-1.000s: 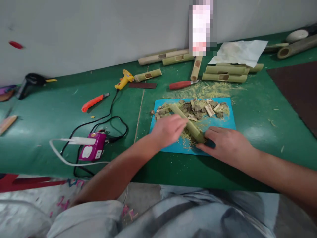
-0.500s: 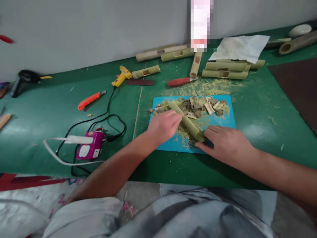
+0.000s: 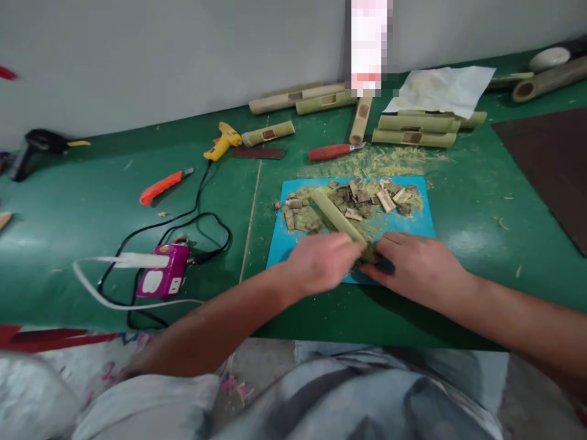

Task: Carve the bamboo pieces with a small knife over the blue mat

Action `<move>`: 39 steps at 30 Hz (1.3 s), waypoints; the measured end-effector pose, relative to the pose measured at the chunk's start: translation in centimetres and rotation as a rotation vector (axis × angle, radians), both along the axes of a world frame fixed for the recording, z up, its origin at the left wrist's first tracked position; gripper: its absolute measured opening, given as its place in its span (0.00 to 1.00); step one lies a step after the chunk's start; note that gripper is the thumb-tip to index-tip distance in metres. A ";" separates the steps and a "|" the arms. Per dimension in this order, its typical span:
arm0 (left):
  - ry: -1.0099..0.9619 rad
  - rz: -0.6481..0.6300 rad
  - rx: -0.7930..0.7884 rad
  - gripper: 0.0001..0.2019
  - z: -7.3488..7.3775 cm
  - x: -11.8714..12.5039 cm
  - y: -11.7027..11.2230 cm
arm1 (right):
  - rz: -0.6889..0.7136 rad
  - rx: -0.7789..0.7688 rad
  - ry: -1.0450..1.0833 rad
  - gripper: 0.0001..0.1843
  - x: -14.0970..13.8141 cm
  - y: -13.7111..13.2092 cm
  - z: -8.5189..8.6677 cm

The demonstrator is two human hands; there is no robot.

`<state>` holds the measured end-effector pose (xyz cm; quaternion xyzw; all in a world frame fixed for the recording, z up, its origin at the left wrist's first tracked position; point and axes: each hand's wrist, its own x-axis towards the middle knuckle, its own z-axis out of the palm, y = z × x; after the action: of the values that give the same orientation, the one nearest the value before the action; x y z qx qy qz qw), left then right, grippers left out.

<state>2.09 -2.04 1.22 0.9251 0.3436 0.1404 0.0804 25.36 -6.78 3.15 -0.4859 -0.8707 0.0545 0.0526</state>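
A pale green bamboo tube (image 3: 338, 215) lies at a slant over a blue sheet (image 3: 280, 249). My right hand (image 3: 415, 263) grips its near end, thumb below and fingers over the top. Curled against the tube just left of that end is my left hand (image 3: 326, 260); its fingers are closed, and whatever is in them is hidden. Dark bamboo chips (image 3: 362, 197) and fine shavings are strewn around the tube's far part.
Beyond the sheet lie a red-handled knife (image 3: 331, 152) and several notched bamboo tubes (image 3: 415, 138). To the left are an orange cutter (image 3: 161, 187), a yellow glue gun (image 3: 222, 142) and a purple power adapter (image 3: 164, 271) with cords. A dark brown board (image 3: 550, 165) lies right.
My left hand has slid along the tube toward me and to the right, close to my right hand. My right hand keeps its hold on the near end.
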 end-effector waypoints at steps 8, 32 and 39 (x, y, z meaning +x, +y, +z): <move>-0.026 0.065 0.093 0.18 -0.3 0.1 0.3 | 0.000 0.002 -0.023 0.15 0.1 -0.1 0.1; -0.284 0.174 0.063 0.12 -0.4 -1.1 2.5 | 0.090 0.265 -0.001 0.17 0.1 -0.5 0.0; -0.196 0.076 0.048 0.14 -0.4 -0.9 2.6 | 0.098 0.262 0.005 0.18 0.2 -0.3 -0.2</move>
<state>1.14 0.51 0.84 0.8949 0.3653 0.2416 0.0860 25.53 -7.08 2.97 -0.4318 -0.8929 -0.0560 0.1150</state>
